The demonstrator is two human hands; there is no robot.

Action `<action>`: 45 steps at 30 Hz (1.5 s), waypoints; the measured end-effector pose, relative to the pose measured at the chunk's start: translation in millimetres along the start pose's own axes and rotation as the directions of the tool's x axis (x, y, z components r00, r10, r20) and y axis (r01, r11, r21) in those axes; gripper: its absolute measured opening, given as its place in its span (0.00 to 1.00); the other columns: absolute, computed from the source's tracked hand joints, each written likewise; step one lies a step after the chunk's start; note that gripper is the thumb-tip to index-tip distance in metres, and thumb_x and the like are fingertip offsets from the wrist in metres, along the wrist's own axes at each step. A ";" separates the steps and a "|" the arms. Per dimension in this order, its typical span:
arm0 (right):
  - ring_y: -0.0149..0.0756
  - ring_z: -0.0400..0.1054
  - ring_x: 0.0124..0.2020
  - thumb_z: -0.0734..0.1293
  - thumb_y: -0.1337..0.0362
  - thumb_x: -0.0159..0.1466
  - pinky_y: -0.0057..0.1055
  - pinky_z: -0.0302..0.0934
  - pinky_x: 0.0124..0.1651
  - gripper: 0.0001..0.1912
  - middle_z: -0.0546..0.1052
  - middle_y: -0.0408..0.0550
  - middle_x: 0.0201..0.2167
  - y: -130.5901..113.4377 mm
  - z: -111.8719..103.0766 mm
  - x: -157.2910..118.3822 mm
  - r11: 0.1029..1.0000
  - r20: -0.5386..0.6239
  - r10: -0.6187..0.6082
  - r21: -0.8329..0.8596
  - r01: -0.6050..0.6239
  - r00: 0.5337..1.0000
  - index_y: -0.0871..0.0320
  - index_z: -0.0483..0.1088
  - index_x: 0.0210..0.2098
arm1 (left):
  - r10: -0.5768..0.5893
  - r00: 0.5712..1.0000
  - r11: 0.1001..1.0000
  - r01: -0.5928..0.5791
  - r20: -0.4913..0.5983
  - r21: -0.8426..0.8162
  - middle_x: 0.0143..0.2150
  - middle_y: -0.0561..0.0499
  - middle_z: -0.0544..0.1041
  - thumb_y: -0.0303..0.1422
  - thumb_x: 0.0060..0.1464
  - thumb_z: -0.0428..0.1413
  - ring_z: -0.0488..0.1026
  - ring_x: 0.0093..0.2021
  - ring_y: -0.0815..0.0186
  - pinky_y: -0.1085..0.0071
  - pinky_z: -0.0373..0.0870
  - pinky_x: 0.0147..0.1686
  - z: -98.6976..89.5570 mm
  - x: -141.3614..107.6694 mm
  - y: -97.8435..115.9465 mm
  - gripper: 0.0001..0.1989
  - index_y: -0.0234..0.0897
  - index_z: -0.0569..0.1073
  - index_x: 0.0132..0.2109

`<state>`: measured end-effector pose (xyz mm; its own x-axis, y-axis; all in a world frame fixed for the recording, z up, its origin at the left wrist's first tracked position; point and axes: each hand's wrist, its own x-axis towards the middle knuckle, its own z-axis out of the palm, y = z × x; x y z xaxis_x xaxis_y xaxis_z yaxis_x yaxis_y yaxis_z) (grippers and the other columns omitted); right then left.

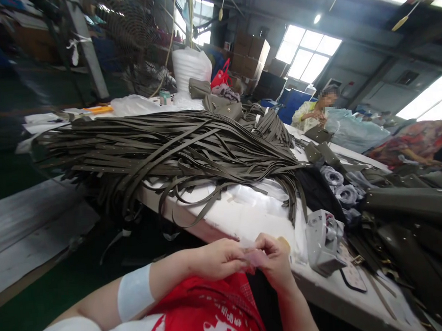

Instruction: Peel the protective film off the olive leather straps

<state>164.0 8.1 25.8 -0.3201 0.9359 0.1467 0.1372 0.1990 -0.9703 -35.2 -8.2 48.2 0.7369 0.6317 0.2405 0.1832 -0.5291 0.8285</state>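
Observation:
At the table's front edge, my left hand (222,259) and my right hand (276,260) meet with fingers closed. Between them they pinch a small, thin, pale pinkish piece (256,256); I cannot tell whether it is paper or film. Something yellowish (284,243) shows just behind my right hand, partly hidden. A grey tape dispenser (323,246) stands on the table to the right of my hands. Beyond them lies a large heap of long dark olive straps (205,146), some ends hanging over the near edge of the white table (239,217).
Right of the dispenser lie a phone in a patterned case (352,273) and stacked dark olive pieces (414,203). Clear rolls (334,176) sit behind it. Across the table are two people (308,115) (414,141) and a big plastic bag (353,130). A white foam roll (190,70) stands at the back.

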 end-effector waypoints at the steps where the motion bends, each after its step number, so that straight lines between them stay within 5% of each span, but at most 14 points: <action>1: 0.26 0.55 0.19 0.72 0.59 0.56 0.24 0.52 0.22 0.16 0.63 0.36 0.17 0.0 2.4 0.8 1.000 -0.010 -0.001 0.015 0.001 1.000 0.56 0.61 0.21 | 0.007 1.000 1.000 -0.007 -0.001 0.001 0.40 0.46 0.80 0.30 0.64 0.46 0.75 0.41 0.63 0.71 0.70 0.46 -0.5 1.0 1.3 0.15 0.34 0.78 0.43; 8: 0.34 0.64 0.26 0.62 0.51 0.64 0.28 0.61 0.28 0.17 0.71 0.45 0.25 0.8 -6.0 7.2 0.998 -0.105 -0.057 -0.023 0.055 0.993 0.57 0.73 0.32 | -0.051 0.996 0.999 0.051 -0.077 -0.007 0.39 0.45 0.79 0.32 0.65 0.44 0.76 0.38 0.64 0.73 0.70 0.43 -9.3 -2.2 -0.4 0.18 0.33 0.78 0.42; 11: 0.38 0.68 0.31 0.58 0.47 0.66 0.31 0.65 0.33 0.23 0.75 0.49 0.31 -5.6 -7.5 6.1 0.989 -0.013 -0.137 -0.056 0.136 0.990 0.56 0.76 0.41 | -0.112 0.990 0.993 0.115 -0.089 0.021 0.35 0.46 0.79 0.33 0.66 0.43 0.75 0.34 0.66 0.75 0.69 0.39 -13.1 -5.6 -4.9 0.18 0.32 0.78 0.41; 14: 0.38 0.70 0.32 0.66 0.52 0.63 0.29 0.65 0.34 0.15 0.76 0.48 0.30 -13.0 -0.1 6.2 0.973 0.101 -0.118 -0.185 0.135 0.988 0.56 0.78 0.35 | -0.125 0.988 0.984 0.135 -0.096 0.115 0.30 0.49 0.77 0.32 0.65 0.44 0.73 0.32 0.67 0.75 0.67 0.37 -15.4 -9.0 -9.4 0.18 0.33 0.76 0.34; 17: 0.34 0.67 0.27 0.67 0.55 0.64 0.26 0.62 0.29 0.15 0.74 0.45 0.23 -13.1 9.2 11.2 0.952 0.073 -0.120 -0.273 0.136 0.990 0.56 0.75 0.25 | -0.117 0.986 0.976 0.136 -0.119 0.167 0.27 0.50 0.75 0.32 0.65 0.44 0.71 0.31 0.67 0.74 0.66 0.37 -17.1 -12.9 -13.5 0.19 0.35 0.75 0.31; 24: 0.30 0.61 0.21 0.70 0.56 0.59 0.25 0.55 0.25 0.18 0.67 0.40 0.17 3.8 32.7 31.4 0.927 0.019 -0.194 -0.324 0.189 0.981 0.57 0.65 0.18 | -0.221 0.946 0.960 0.254 -0.237 0.116 0.24 0.52 0.71 0.36 0.60 0.52 0.68 0.26 0.69 0.77 0.62 0.27 -19.3 -23.3 -27.6 0.16 0.34 0.73 0.27; 30: 0.34 0.68 0.27 0.61 0.55 0.65 0.27 0.63 0.31 0.16 0.75 0.44 0.24 7.0 42.4 95.7 0.912 0.261 -0.221 -0.286 0.294 0.940 0.58 0.71 0.29 | -0.264 0.906 0.960 0.280 -0.331 0.002 0.24 0.52 0.73 0.41 0.64 0.48 0.68 0.26 0.71 0.78 0.64 0.29 -27.9 -35.1 -42.6 0.22 0.33 0.75 0.27; 34: 0.37 0.73 0.38 0.62 0.59 0.65 0.31 0.67 0.43 0.14 0.78 0.50 0.41 17.3 52.5 179.7 0.690 0.242 -0.248 -0.636 0.346 0.938 0.59 0.72 0.46 | -0.303 0.858 0.946 0.324 -0.415 -0.021 0.26 0.52 0.75 0.39 0.63 0.50 0.72 0.28 0.69 0.78 0.67 0.31 -32.8 -43.8 -45.7 0.18 0.35 0.78 0.31; 38: 0.48 0.67 0.55 0.67 0.64 0.59 0.39 0.60 0.56 0.26 0.74 0.59 0.53 30.8 80.8 246.7 0.505 0.213 -0.282 -0.796 0.333 0.936 0.64 0.66 0.56 | -0.310 0.854 0.944 0.329 -0.419 -0.029 0.22 0.54 0.73 0.37 0.62 0.51 0.71 0.24 0.70 0.78 0.67 0.28 -33.0 -49.1 -47.6 0.17 0.36 0.78 0.30; 41: 0.55 0.68 0.52 0.69 0.68 0.55 0.45 0.57 0.56 0.29 0.75 0.66 0.48 37.7 100.1 267.4 0.401 0.180 -0.282 -0.870 0.287 0.942 0.69 0.67 0.56 | -0.327 0.847 0.940 0.338 -0.418 -0.051 0.21 0.54 0.74 0.36 0.61 0.52 0.72 0.22 0.69 0.78 0.66 0.26 -31.8 -52.3 -52.2 0.15 0.37 0.79 0.31; 45: 0.52 0.70 0.44 0.66 0.71 0.58 0.42 0.58 0.50 0.19 0.76 0.60 0.41 43.0 106.6 270.1 0.295 0.201 -0.304 -0.909 0.293 0.931 0.64 0.71 0.49 | -0.340 0.831 0.939 0.329 -0.441 -0.103 0.23 0.53 0.75 0.39 0.60 0.54 0.71 0.22 0.69 0.78 0.65 0.23 -30.0 -56.7 -63.9 0.14 0.37 0.80 0.33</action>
<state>-16.5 238.5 3.3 -0.5283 0.7526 0.3930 0.7992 0.5971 -0.0690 -108.1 6.7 -3.2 0.2629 0.9544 0.1414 0.3478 -0.2304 0.9088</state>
